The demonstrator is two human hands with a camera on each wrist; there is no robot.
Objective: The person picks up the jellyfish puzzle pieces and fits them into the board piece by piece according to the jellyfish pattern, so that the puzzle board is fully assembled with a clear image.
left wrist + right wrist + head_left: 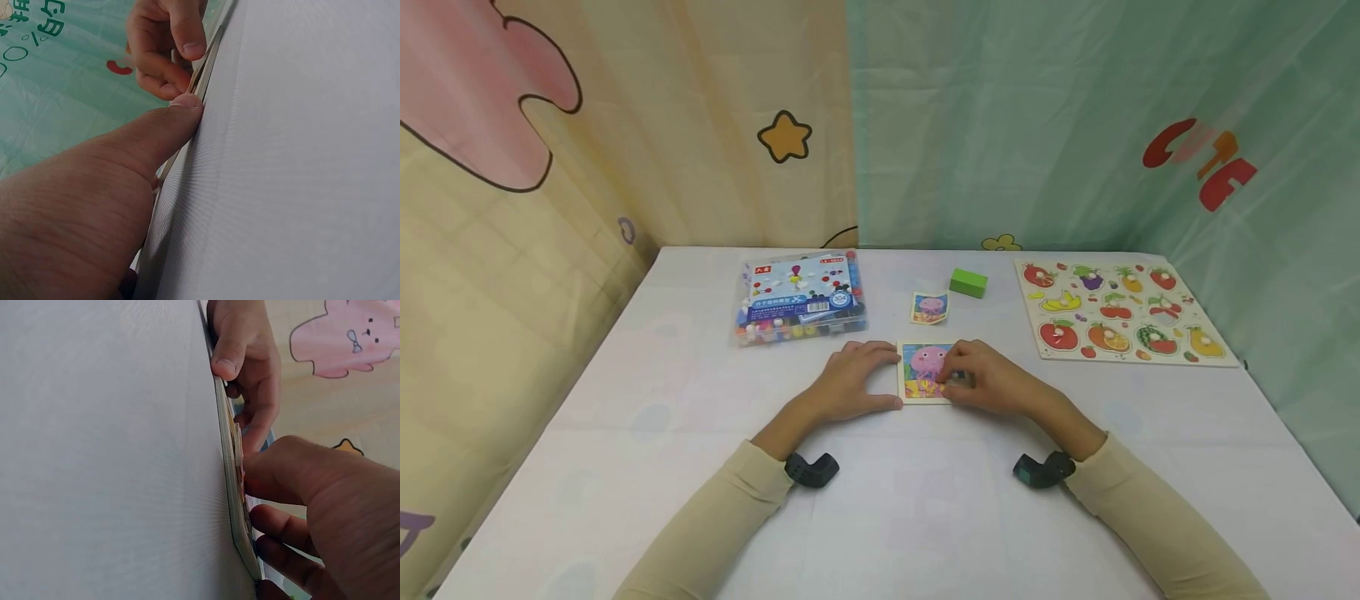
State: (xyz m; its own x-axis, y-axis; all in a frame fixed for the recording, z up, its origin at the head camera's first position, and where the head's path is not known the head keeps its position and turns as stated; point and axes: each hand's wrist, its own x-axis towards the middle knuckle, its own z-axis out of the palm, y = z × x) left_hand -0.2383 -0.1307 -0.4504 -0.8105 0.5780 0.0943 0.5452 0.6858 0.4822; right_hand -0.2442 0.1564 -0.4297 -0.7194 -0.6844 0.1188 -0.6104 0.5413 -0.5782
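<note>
A small square jigsaw puzzle [925,371] with a pink octopus picture in a pale frame lies flat on the table. My left hand [853,379] holds its left side, thumb at the near corner and fingers at the far corner. In the left wrist view, the left thumb [169,128] presses the frame's edge. From the right, my right hand [992,379] reaches over the puzzle and pinches a puzzle piece [238,447], whose edge stands slightly raised above the frame in the right wrist view. The right fingers cover the puzzle's right part.
Behind the puzzle lie a small octopus picture card [930,308] and a green block [968,282]. A clear plastic case [801,296] of colourful parts sits at the back left. At the back right is a fruit puzzle board [1123,312]. Printed curtains [925,125] hang behind the table.
</note>
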